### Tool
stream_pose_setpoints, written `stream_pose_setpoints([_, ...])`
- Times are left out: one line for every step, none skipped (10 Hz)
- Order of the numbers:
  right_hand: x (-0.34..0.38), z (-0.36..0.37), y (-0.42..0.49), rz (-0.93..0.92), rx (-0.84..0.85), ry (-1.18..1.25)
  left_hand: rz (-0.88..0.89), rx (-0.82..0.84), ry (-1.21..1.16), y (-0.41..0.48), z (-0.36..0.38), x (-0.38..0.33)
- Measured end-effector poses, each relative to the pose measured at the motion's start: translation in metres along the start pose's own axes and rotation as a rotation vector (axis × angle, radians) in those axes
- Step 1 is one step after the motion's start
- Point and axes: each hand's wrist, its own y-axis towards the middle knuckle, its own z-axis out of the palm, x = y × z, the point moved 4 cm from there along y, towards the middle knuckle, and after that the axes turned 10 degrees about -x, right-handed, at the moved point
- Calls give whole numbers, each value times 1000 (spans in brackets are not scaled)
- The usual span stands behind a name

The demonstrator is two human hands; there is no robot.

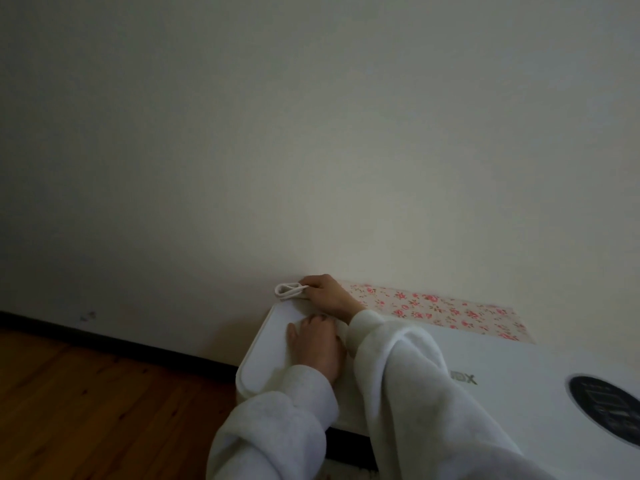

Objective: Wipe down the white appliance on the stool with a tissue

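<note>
The white appliance (512, 372) lies flat across the lower right, with grey lettering and a dark oval panel (606, 407) on its top. My left hand (317, 344) rests flat, fingers spread, on the appliance's rounded far-left end. My right hand (327, 294) reaches past it to the back left corner, next to the wall, and pinches a folded white tissue (289, 291). White fleece sleeves cover both forearms. The stool is hidden under the appliance.
A floral cloth (440, 311) with pink roses lies behind the appliance along the pale wall (311, 133). Dark baseboard (114, 341) and brown wooden floor (86, 410) fill the lower left.
</note>
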Motion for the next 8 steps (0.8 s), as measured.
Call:
stream_pose_setpoints([-5,-21,-22,5,-42,44,-45,-43,-21,-4,-5,-2])
stream_pose_setpoints([-8,-37,-38,-15,-70,2,-89,-122,-80,-7,-13,-1])
stream_pose_setpoints([-15,-57,-67,-32,-42,-62,-129,-229,-173,-16,-23,-5])
stream_pose_setpoints([-23,-67,-87,-25,-18,-101,-140,-286,-227,-23,-27,-10])
stream_pose_setpoints([-29,-81,-118,-6,-19,-150,-140,-368,-317,-30,-31,-16])
stream_pose_setpoints([-33,-87,-134,-23,-18,-162,-134,-338,-333,-32,-29,-20])
stream_pose_setpoints([-38,-94,-160,-36,15,-188,-54,-251,-270,-33,-22,-26])
stream_pose_setpoints([-41,-108,-176,8,-15,-185,1,-190,-166,-31,-17,-30])
